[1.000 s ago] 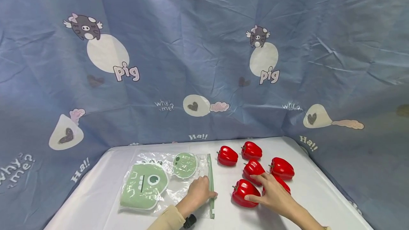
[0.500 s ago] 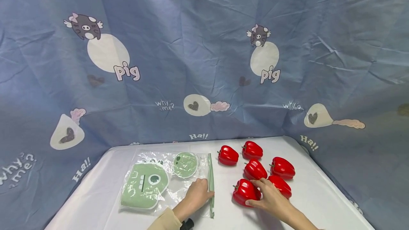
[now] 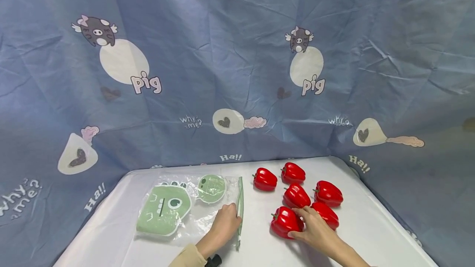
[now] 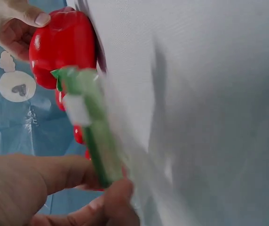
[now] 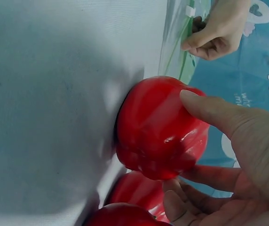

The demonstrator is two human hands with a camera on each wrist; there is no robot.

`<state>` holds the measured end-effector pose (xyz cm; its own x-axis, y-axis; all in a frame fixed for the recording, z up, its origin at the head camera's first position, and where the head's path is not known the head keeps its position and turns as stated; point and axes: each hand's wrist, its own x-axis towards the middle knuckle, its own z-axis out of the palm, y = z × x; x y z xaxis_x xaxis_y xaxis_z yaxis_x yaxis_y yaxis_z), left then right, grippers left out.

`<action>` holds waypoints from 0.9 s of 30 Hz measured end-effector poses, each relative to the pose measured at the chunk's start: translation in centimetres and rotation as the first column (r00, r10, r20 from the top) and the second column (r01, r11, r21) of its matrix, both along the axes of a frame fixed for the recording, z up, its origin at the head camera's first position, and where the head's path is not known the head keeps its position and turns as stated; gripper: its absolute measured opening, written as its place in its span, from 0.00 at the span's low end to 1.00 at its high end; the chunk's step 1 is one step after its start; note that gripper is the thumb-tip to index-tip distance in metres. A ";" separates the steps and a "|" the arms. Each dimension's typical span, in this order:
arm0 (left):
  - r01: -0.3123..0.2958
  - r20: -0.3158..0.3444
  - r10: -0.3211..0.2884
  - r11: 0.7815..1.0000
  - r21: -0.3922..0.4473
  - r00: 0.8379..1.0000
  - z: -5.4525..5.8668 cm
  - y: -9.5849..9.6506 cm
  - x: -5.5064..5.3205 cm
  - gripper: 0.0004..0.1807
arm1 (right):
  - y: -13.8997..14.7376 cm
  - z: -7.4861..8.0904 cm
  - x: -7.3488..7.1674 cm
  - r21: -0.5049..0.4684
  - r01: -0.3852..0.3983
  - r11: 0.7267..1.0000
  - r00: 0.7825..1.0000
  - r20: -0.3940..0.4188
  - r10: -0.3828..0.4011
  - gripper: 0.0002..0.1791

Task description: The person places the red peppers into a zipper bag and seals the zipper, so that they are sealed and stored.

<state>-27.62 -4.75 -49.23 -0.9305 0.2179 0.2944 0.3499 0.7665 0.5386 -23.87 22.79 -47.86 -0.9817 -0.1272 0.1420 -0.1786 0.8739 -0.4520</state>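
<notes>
My left hand (image 3: 225,222) pinches the green zip edge (image 4: 99,136) of a clear zip bag (image 3: 202,217) printed with green cartoon monsters. The bag lies on the left half of the table, its zip edge facing the peppers and lifted a little. My right hand (image 3: 315,230) grips the nearest red bell pepper (image 3: 285,222), thumb on the near side and fingers on the far side. In the right wrist view this bell pepper (image 5: 160,127) appears to rest on the table, its green stem hidden; the stem shows in the left wrist view.
Several other red bell peppers lie behind and right of the held one, among them a middle pepper (image 3: 296,195), a right pepper (image 3: 328,193) and a far pepper (image 3: 293,173). A white cloth covers the table (image 3: 363,217). A blue printed curtain (image 3: 237,65) hangs behind it.
My left hand has moved slightly left, drawing the bag's zip edge with it. My right hand has closed in on the nearest bell pepper, its fingers leaving the pepper behind.
</notes>
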 end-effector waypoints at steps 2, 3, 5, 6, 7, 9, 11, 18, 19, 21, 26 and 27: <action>-0.016 0.006 0.015 1.000 0.017 1.000 0.0 0.0 0.0 0.02 | 0.0 0.0 0.0 0.003 0.005 1.000 1.000 0.001 -0.005 0.39; -0.024 0.010 0.023 0.999 0.027 1.000 0.0 0.0 -0.1 0.02 | 0.0 0.0 0.0 0.005 0.007 1.000 1.000 0.002 -0.008 0.39; -0.039 0.004 0.039 0.998 0.040 0.999 -0.1 0.0 -0.1 0.03 | 0.0 -0.1 0.0 0.009 0.012 1.000 1.000 0.001 -0.012 0.39; -0.043 -0.010 0.044 0.998 0.047 0.999 -0.1 0.0 -0.1 0.03 | 0.0 -0.1 0.0 0.011 0.013 1.000 1.000 0.001 -0.013 0.39; -0.046 -0.026 0.047 0.998 0.051 0.999 -0.1 0.0 -0.1 0.03 | -0.1 -0.2 0.0 0.010 0.013 1.000 1.000 0.000 -0.013 0.39; -0.056 -0.082 0.060 0.997 0.052 0.995 -0.1 0.0 -0.1 0.02 | -0.1 -0.2 0.1 0.009 0.008 1.000 1.000 -0.005 -0.008 0.39; -0.078 -0.146 0.084 0.996 0.049 0.986 0.0 0.0 -0.1 0.04 | -0.1 -0.2 0.1 0.007 0.000 1.000 1.000 -0.018 0.000 0.39; -0.150 -0.329 0.162 0.987 0.062 0.930 0.8 -0.4 0.1 0.13 | -0.2 -0.3 0.3 0.020 -0.025 0.999 0.998 -0.050 0.026 0.37; -0.148 -0.341 0.162 0.987 0.067 0.926 0.9 -0.5 0.2 0.13 | -0.2 -0.3 0.3 0.022 -0.024 0.999 0.998 -0.050 0.025 0.37; -0.147 -0.361 0.166 0.986 0.082 0.917 1.1 -0.6 0.3 0.13 | -0.2 -0.3 0.3 0.026 -0.020 0.999 0.999 -0.044 0.022 0.37; -0.145 -0.406 0.176 0.984 0.106 0.897 1.4 -0.9 0.6 0.15 | -0.2 -0.4 0.1 0.011 -0.011 1.000 1.000 -0.015 0.011 0.38; -0.146 -0.417 0.178 0.983 0.109 0.891 1.4 -1.0 0.6 0.15 | -0.2 -0.4 0.1 0.004 -0.012 1.000 1.000 -0.011 0.012 0.38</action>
<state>-27.02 -5.74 -47.81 -0.7349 0.0374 0.6771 0.4313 0.7962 0.4242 -23.79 22.57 -48.31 -0.9785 -0.1393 0.1523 -0.1938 0.8735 -0.4465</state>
